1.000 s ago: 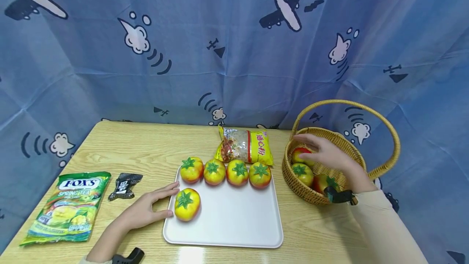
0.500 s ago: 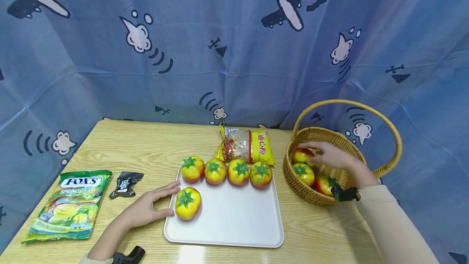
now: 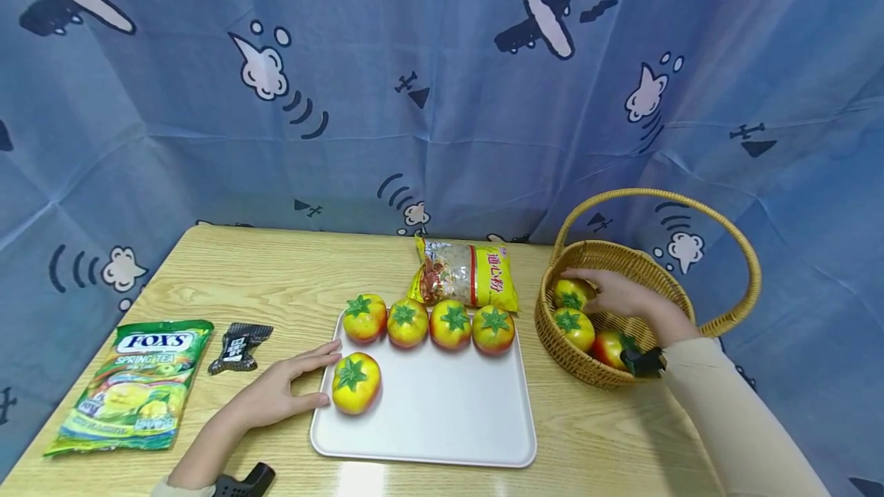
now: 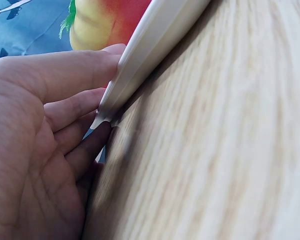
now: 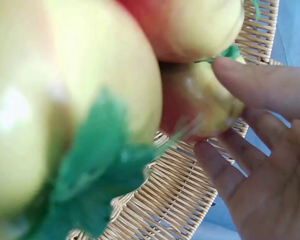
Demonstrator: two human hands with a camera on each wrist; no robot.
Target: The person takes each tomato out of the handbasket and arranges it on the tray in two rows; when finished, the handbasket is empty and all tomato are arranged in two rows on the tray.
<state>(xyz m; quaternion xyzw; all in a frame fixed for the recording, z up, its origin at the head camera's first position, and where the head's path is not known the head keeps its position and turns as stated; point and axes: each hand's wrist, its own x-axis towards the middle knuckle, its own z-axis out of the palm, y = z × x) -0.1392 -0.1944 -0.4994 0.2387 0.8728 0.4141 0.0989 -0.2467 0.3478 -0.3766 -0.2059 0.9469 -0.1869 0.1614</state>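
Note:
My right hand [image 3: 618,295] reaches into the wicker basket [image 3: 565,353] and holds the far-left tomato [image 3: 572,294], yellow and red with a green leafy top. In the right wrist view my thumb and fingertips lie around that tomato [image 5: 200,100]. Two more tomatoes, one left [image 3: 575,328] and one nearer [image 3: 609,347], sit beside it. My left hand [image 3: 276,392] touches the left rim of the white tray [image 3: 442,405], fingers spread and fairly straight. A single tomato [image 3: 355,383] stands close to that hand, while several others [image 3: 450,324] line the tray's far edge.
Behind the tray lies a yellow pasta bag [image 3: 463,274]. On the left are a green candy bag [image 3: 131,386] and a small black packet [image 3: 239,347]. The basket's tall handle [image 3: 746,251] arches over its right side. A blue curtain [image 3: 359,83] hangs behind the table.
My right hand has lowered onto the far-left tomato in the basket, which has turned so that its green top shows. The left hand stays at the tray.

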